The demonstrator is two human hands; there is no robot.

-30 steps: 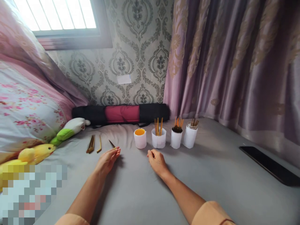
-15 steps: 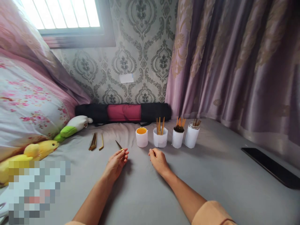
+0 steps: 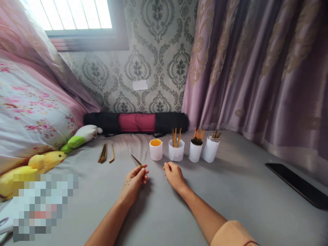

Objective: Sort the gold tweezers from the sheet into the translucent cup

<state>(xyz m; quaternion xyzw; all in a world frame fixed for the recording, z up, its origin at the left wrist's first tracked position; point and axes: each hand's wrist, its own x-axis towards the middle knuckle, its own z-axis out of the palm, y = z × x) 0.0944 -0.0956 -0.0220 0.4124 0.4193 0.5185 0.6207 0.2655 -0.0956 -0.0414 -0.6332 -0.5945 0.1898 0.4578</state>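
Observation:
My left hand (image 3: 135, 179) pinches a thin, dark golden-brown stick (image 3: 136, 160) between thumb and fingers; its pointed end angles up and to the left. My right hand (image 3: 174, 174) rests on the grey sheet with its fingers curled closed, and nothing sticks out of it. Just beyond the hands stands a white cup with an orange inside (image 3: 156, 152). To its right are a white cup holding several thin sticks (image 3: 176, 154), a white-wrapped cup with a dark inside and orange sticks (image 3: 195, 152), and a white-wrapped glass jar with brown sticks (image 3: 211, 150).
Several golden-brown sticks (image 3: 103, 153) lie bundled at the left, with one bent stick (image 3: 111, 153) beside them. A black phone-like slab (image 3: 294, 184) lies at the right. Plush toys (image 3: 46, 162) line the left, and a black and red roll (image 3: 135, 123) lies along the wall.
My left hand has moved right, closer to my right hand, carrying the stick with it. My right hand stays in place, and the view has shifted slightly.

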